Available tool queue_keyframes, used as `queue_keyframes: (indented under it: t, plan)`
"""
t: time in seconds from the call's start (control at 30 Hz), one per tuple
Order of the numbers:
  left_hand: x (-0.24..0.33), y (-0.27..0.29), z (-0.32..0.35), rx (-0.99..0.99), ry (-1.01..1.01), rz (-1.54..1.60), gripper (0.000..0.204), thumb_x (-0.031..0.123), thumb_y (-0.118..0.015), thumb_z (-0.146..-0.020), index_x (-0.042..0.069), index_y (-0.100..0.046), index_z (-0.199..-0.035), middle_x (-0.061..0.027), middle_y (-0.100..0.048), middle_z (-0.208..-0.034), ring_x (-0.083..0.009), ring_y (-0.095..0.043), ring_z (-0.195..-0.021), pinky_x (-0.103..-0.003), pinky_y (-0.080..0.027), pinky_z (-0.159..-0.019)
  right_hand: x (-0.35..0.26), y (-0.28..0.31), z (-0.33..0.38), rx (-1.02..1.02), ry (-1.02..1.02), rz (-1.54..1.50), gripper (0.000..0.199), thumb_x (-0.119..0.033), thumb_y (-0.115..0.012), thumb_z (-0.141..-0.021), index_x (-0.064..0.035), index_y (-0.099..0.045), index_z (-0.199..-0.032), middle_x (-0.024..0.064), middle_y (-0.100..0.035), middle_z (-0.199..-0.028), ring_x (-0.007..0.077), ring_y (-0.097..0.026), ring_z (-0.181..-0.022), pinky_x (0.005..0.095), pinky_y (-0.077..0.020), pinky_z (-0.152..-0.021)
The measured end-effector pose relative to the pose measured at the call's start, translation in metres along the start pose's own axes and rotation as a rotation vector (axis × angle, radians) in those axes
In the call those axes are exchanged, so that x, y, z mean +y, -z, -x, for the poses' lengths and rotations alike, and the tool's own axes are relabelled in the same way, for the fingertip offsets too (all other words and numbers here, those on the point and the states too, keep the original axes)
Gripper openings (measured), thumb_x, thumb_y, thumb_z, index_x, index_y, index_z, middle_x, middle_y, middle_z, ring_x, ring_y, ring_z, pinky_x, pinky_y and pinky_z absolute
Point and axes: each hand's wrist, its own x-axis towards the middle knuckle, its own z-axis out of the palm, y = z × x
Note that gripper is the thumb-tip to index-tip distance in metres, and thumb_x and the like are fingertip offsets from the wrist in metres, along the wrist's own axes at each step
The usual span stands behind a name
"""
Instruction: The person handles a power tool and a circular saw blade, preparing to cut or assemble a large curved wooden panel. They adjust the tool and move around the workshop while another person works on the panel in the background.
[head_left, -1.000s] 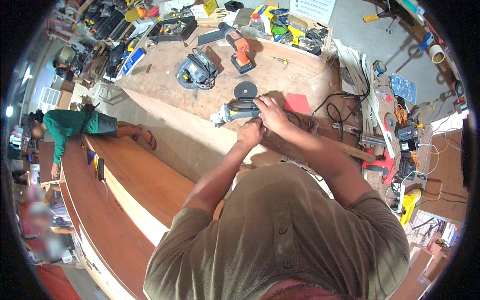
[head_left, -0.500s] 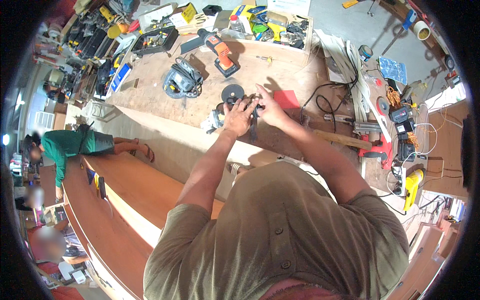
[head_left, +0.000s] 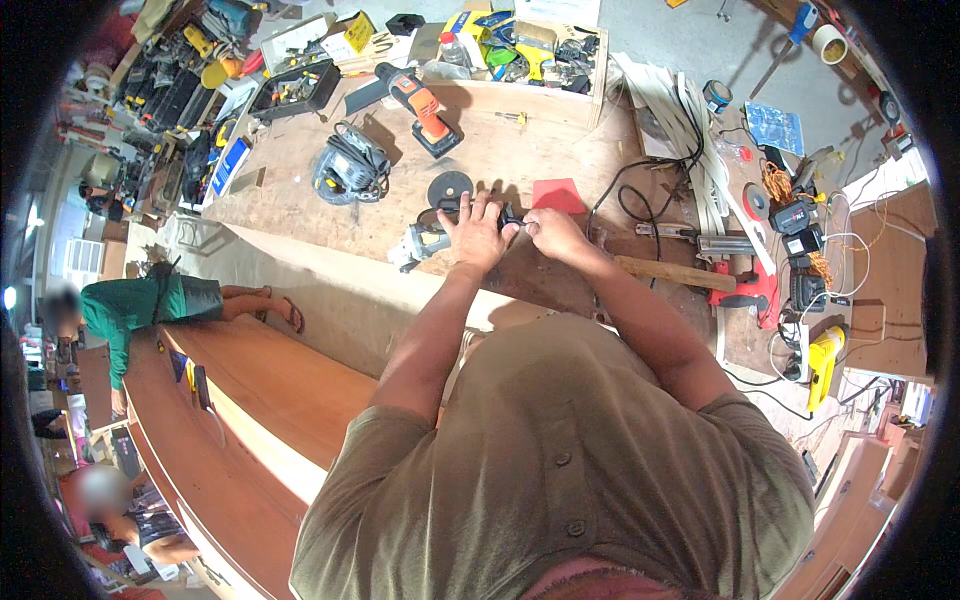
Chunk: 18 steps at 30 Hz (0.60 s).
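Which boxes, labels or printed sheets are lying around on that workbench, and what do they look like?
Yellow carton: far edge of the bench, small, tilted, with a black mark.
Red sheet: flat, squarish, just beyond the right hand.
Blue patterned sheet: far right, rectangular.
White paper: top edge, partly cut off.

I'm standing in a woodworking shop. My plywood counter (head_left: 300, 190) is strewn with power tools: an orange cordless drill (head_left: 420, 105), a circular saw (head_left: 350, 170), a hammer (head_left: 665, 272), chargers and cables. Long wooden boards (head_left: 270, 390) lie beside it, and tool racks (head_left: 170, 80) crowd the wall.
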Motion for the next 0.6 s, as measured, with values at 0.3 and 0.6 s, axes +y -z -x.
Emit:
queue_keyframes:
  t: [0.3,0.6]
  plan:
    - [-0.012,-0.006,-0.006,0.032,-0.069,0.069,0.051,0.051,-0.065,-0.085,0.030,-0.058,-0.131,0.0030,-0.055,-0.139,-0.0244,-0.041,-0.139,-0.075,-0.014,-0.109,-0.029,0.032,0.004,-0.059,-0.098,0.147,0.019,-0.018,-0.052,-0.089,-0.0079,-0.066,-0.098,0.0191,-0.069,-0.093,0.0388,-0.067,-0.092,0.0516,-0.0502,-0.078]
    - [-0.019,-0.012,-0.004,0.155,-0.098,0.026,0.053,0.064,-0.063,-0.077,0.036,-0.065,-0.122,0.0111,-0.059,-0.132,-0.0282,-0.036,-0.141,-0.083,-0.009,-0.101,-0.003,0.042,-0.002,-0.095,0.023,0.187,0.018,-0.020,-0.053,-0.090,-0.0102,-0.068,-0.095,0.0161,-0.069,-0.094,0.0381,-0.065,-0.092,0.0518,-0.0476,-0.080]
